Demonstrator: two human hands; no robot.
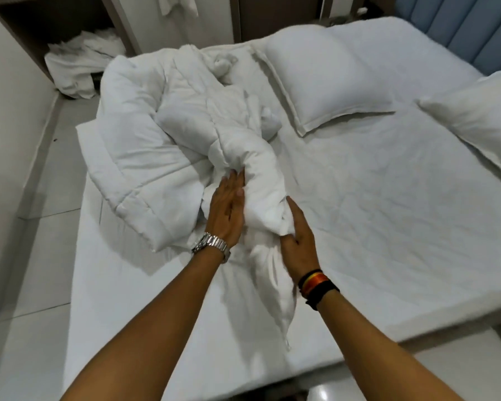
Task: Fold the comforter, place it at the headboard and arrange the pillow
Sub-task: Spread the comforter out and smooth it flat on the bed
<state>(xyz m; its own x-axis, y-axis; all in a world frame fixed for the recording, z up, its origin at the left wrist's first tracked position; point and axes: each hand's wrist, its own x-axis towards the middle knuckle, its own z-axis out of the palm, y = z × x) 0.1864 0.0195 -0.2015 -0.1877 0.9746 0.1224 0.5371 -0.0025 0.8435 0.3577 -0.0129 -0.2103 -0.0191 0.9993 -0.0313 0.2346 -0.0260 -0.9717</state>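
A white comforter (145, 134) lies crumpled in a heap on the left half of the bed (388, 227). One rolled end of it runs toward me between my hands. My left hand (229, 209), with a metal watch on the wrist, lies flat with fingers straight against the left side of that roll. My right hand (298, 238), with dark and orange bands on the wrist, has its fingers curled into the roll's right side. A white pillow (324, 79) lies beyond the comforter. A second pillow (480, 123) lies at the right, near the blue padded headboard (475, 33).
A heap of white linen (78, 68) lies on the floor in a recess at the far left. Pale floor tiles (38, 227) run along the bed's left side. The bed's near corner ends at bottom right, over a glossy white floor.
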